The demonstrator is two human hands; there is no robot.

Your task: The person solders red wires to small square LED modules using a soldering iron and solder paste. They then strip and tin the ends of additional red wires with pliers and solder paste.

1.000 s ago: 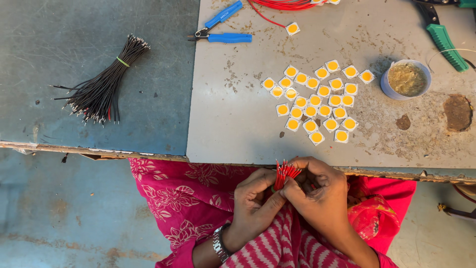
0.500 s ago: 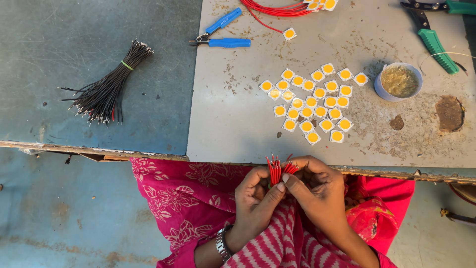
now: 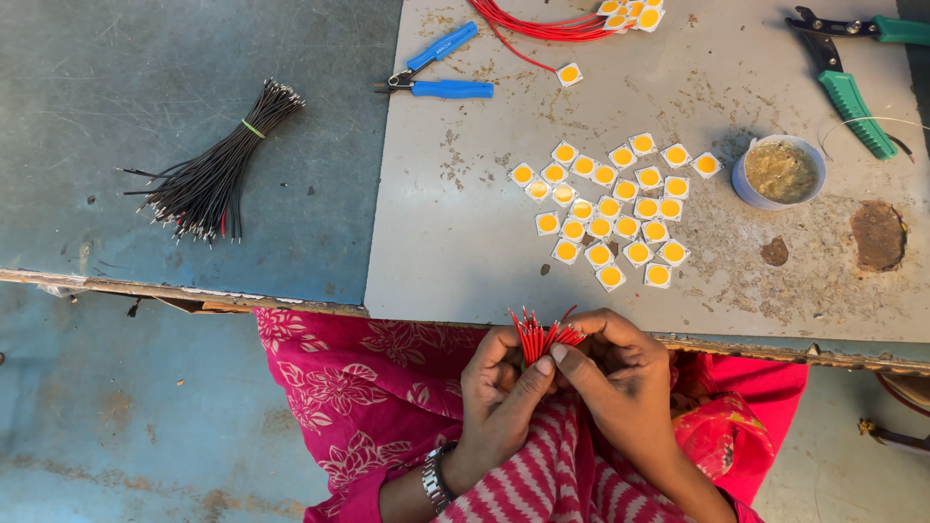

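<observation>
Red wires [image 3: 539, 337] sit bunched at the surface [image 3: 465, 242] edge, pinched between left hand [image 3: 499, 387] and right hand [image 3: 610, 373] fingers; a loose pinch could likely spill them into the lap.

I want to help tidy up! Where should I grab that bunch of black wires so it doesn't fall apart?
Probably best to grip the bundle of black wires at the green band, coming down from above with fingers on either side. There the wires are tied tight and narrow. Below the band they fan out into loose ends, so a grip there would likely catch only some.
</observation>
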